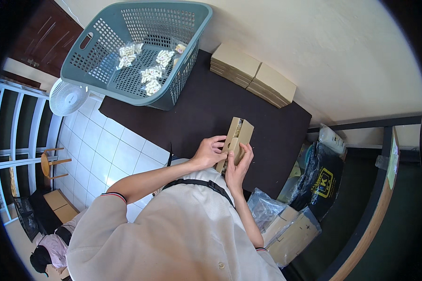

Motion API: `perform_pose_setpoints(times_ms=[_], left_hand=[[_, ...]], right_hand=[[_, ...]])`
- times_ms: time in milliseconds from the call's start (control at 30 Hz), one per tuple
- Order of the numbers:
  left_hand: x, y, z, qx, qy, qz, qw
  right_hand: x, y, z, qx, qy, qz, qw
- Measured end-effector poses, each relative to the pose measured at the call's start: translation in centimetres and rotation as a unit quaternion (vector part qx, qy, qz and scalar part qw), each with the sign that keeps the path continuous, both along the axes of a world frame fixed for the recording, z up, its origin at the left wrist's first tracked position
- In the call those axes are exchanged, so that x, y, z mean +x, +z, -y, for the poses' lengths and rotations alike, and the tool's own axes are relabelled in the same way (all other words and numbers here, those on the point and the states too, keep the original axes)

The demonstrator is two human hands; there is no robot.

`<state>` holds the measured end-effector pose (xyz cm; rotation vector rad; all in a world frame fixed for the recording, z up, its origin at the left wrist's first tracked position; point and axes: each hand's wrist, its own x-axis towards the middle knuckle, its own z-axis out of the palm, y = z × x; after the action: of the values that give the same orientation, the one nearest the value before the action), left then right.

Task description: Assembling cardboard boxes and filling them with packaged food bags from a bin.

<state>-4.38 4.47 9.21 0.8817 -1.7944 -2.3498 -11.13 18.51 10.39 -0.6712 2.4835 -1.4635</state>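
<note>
A long narrow brown cardboard box (243, 134) stands at the near edge of the dark table, close against my body. My left hand (210, 152) grips its left side, thumb and fingertips at the edge. On the right side, my right hand (238, 165) holds the box, with its thumb on the top flaps near the seam. The flaps are not fully closed; through the gap something pale shows, too small to name.
A grey-green plastic basket (140, 99) with several clear bags of small white pieces (151, 75) sits at the far left. Flat folded cardboard stacks (237, 63) lie along the wall. Plastic-wrapped cardboard (293, 234) and a black bag (321, 180) are right. A fan (69, 97) and another person (51, 250) are left.
</note>
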Motion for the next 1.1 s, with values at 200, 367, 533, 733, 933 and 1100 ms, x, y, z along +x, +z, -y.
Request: perform_pose_setpoints(times_ms=[200, 367, 533, 733, 933, 1100], left_hand=[[-0.1, 1.7, -0.3, -0.044, -0.015, -0.009, 0.999], [-0.9, 1.9, 0.5, -0.080, -0.026, 0.012, 0.996], [-2.2, 4.6, 2.5, -0.158, -0.085, 0.014, 0.984], [-3.4, 5.6, 3.7, -0.283, -0.155, -0.066, 0.944], [-3.9, 5.9, 4.8, -0.262, -0.229, -0.074, 0.935], [-3.6, 4.3, 4.9, -0.220, -0.230, -0.100, 0.943]], right_hand=[[0.1, 0.1, -0.3, -0.012, -0.001, 0.006, 1.000], [0.1, 0.9, -0.1, -0.019, -0.010, 0.022, 1.000], [0.1, 0.7, -0.3, -0.029, 0.001, 0.031, 0.999], [0.3, 1.4, 0.2, -0.027, 0.013, 0.002, 1.000], [0.5, 0.9, -0.1, -0.020, 0.012, 0.000, 1.000], [0.3, 1.1, 0.0, -0.022, 0.014, 0.002, 1.000]])
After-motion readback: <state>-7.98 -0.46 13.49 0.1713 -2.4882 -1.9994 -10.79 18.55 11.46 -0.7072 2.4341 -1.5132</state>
